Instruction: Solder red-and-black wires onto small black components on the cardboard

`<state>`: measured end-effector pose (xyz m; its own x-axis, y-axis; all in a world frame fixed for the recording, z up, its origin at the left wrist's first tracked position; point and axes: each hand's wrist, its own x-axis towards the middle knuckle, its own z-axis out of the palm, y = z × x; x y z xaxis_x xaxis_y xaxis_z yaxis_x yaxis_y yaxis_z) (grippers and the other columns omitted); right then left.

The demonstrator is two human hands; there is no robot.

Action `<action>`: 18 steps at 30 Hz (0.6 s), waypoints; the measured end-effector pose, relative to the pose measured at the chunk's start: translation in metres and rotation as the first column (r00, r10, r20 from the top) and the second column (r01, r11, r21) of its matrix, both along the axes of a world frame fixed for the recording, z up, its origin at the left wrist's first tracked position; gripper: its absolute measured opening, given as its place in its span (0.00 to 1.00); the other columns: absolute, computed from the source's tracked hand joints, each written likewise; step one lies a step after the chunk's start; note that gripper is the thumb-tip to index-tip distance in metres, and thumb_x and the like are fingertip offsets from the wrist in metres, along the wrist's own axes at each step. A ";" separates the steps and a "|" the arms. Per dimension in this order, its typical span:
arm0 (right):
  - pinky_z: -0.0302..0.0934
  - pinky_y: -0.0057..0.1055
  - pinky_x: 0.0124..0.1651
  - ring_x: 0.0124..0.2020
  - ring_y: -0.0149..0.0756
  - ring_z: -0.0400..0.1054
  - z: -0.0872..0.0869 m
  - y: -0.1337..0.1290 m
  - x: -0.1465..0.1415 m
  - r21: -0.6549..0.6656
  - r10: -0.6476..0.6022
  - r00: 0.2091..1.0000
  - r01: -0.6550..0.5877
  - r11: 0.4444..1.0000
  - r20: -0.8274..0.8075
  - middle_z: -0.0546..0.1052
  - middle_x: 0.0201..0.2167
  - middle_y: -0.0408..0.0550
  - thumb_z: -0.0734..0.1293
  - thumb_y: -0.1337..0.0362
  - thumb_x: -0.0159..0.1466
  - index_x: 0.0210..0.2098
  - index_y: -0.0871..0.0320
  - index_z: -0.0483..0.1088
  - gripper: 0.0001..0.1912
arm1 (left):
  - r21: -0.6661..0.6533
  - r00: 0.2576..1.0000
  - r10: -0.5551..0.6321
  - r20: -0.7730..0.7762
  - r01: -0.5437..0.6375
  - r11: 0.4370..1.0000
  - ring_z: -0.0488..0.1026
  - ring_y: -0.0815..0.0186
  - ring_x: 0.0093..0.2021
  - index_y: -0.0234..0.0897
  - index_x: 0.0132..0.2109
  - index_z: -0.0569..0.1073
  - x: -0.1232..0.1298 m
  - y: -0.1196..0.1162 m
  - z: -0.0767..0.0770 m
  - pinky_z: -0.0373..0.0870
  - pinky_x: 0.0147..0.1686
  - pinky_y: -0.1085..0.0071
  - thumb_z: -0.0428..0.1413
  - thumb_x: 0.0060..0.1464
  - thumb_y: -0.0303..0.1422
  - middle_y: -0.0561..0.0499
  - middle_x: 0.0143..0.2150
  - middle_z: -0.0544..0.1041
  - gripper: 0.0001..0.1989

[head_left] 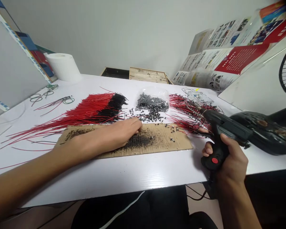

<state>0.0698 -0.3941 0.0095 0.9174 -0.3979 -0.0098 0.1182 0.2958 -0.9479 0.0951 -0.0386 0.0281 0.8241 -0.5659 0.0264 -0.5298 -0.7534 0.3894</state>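
bare left hand [133,127], bare right hand [233,162], uncovered forearms [54,159], black clothing [162,206] below

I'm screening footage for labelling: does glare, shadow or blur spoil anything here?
Head view: pale glare on the tabletop near its front edge; head view: soft shadow beside the black tool in the right hand; head view: small print on the printed sheets too soft to read.
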 end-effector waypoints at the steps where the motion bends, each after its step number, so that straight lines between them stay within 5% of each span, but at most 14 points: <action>1: 0.60 0.26 0.18 0.17 0.29 0.63 0.002 0.002 -0.008 -0.021 0.000 1.000 0.000 1.000 -0.004 0.82 0.26 0.51 0.84 0.46 0.51 0.38 0.63 0.87 0.27 | 0.004 0.999 -0.024 0.026 0.024 1.000 0.73 0.61 0.44 0.39 0.48 0.71 0.000 0.002 -0.004 0.68 0.47 0.63 0.44 0.80 0.27 0.45 0.49 0.77 0.12; 3: 0.58 0.27 0.17 0.16 0.31 0.64 0.006 0.006 -0.030 -0.079 0.013 1.000 -0.014 0.997 -0.015 0.81 0.24 0.51 0.84 0.44 0.53 0.42 0.63 0.88 0.29 | 0.014 0.996 -0.051 0.070 0.050 0.999 0.73 0.60 0.46 0.39 0.48 0.72 0.000 0.004 -0.011 0.67 0.50 0.63 0.44 0.78 0.24 0.45 0.50 0.76 0.13; 5: 0.57 0.27 0.17 0.17 0.29 0.65 0.009 0.013 -0.056 -0.147 0.013 1.000 -0.015 0.989 -0.011 0.88 0.40 0.53 0.82 0.47 0.59 0.49 0.53 0.87 0.24 | 0.010 0.995 -0.045 0.092 0.044 0.999 0.72 0.61 0.45 0.39 0.46 0.70 0.000 0.004 -0.015 0.66 0.48 0.62 0.44 0.80 0.27 0.45 0.49 0.76 0.13; 7: 0.55 0.27 0.17 0.16 0.32 0.65 0.009 0.019 -0.077 -0.186 0.049 0.992 -0.070 0.980 -0.118 0.81 0.26 0.49 0.82 0.43 0.58 0.46 0.54 0.88 0.25 | 0.002 0.994 -0.037 0.104 0.037 0.999 0.71 0.61 0.42 0.39 0.45 0.69 0.001 0.002 -0.016 0.65 0.46 0.62 0.43 0.83 0.33 0.45 0.47 0.75 0.15; 10: 0.53 0.27 0.18 0.15 0.32 0.63 0.005 0.026 -0.095 -0.232 0.138 0.968 -0.186 0.955 -0.209 0.75 0.19 0.46 0.82 0.39 0.59 0.45 0.57 0.88 0.29 | 0.022 0.992 -0.039 0.122 0.037 0.999 0.68 0.61 0.40 0.38 0.44 0.68 0.003 -0.003 -0.014 0.63 0.45 0.61 0.44 0.83 0.36 0.45 0.44 0.73 0.15; 18: 0.55 0.29 0.24 0.19 0.33 0.60 -0.003 0.021 -0.106 -0.347 0.250 0.905 -0.370 0.862 -0.345 0.71 0.17 0.44 0.75 0.31 0.64 0.49 0.57 0.86 0.36 | 0.062 0.990 0.001 0.143 -0.010 0.998 0.67 0.60 0.39 0.39 0.41 0.65 0.008 -0.009 -0.009 0.63 0.44 0.60 0.47 0.79 0.33 0.45 0.41 0.73 0.12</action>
<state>-0.0363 -0.3729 0.0068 0.9753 -0.1181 -0.1868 -0.2021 -0.1345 -0.9701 0.1034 -0.0472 0.0187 0.8176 -0.5654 0.1087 -0.5723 -0.7771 0.2618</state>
